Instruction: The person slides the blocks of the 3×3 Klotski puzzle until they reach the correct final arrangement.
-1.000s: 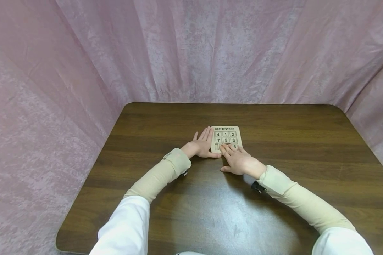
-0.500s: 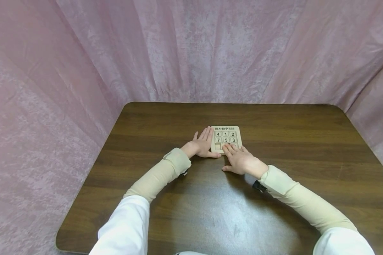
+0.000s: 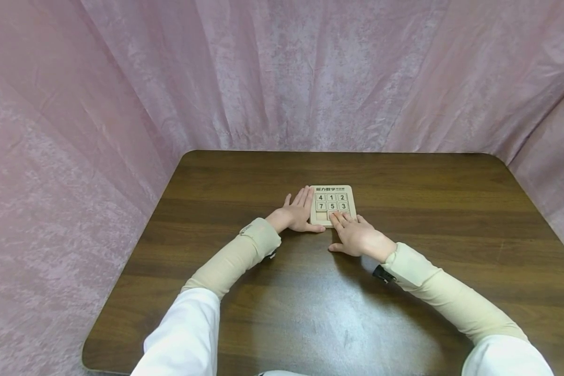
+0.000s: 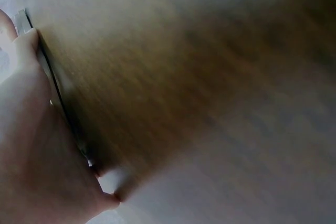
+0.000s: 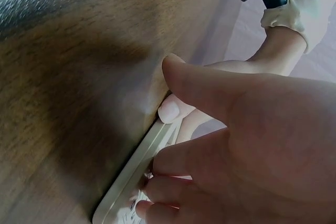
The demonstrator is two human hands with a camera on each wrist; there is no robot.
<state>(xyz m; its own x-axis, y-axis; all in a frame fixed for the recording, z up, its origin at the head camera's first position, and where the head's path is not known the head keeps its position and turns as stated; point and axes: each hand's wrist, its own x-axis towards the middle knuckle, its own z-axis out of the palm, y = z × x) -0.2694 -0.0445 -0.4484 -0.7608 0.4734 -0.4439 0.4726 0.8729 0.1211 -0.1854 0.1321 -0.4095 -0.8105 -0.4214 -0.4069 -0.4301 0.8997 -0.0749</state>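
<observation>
A pale wooden sliding number puzzle [image 3: 351, 201] lies flat on the table. Its top row reads 4, 1, 2 and the row below 7, 5, 3. In the bottom row, the left cell is an open slot [image 3: 321, 215]; fingers cover most of the other two cells. My left hand [image 3: 299, 213] rests straight-fingered along the puzzle's left side, its thumb at the near left corner. My right hand [image 3: 355, 236] touches the bottom-row tiles with extended fingertips, thumb held apart over the table. In the right wrist view, the puzzle's near rim [image 5: 128, 177] runs beneath those fingers.
The brown wood-grain table [image 3: 244, 177] has rounded corners. Pink velvet curtain [image 3: 310, 78] hangs behind it and to the sides. A black wrist device [image 3: 383, 274] sits under the right cuff.
My right fingertips have slid slightly rightward along the bottom row; the left cell, covered a second ago, now shows as an open slot. The 6 there is now hidden. My left hand stays put.
</observation>
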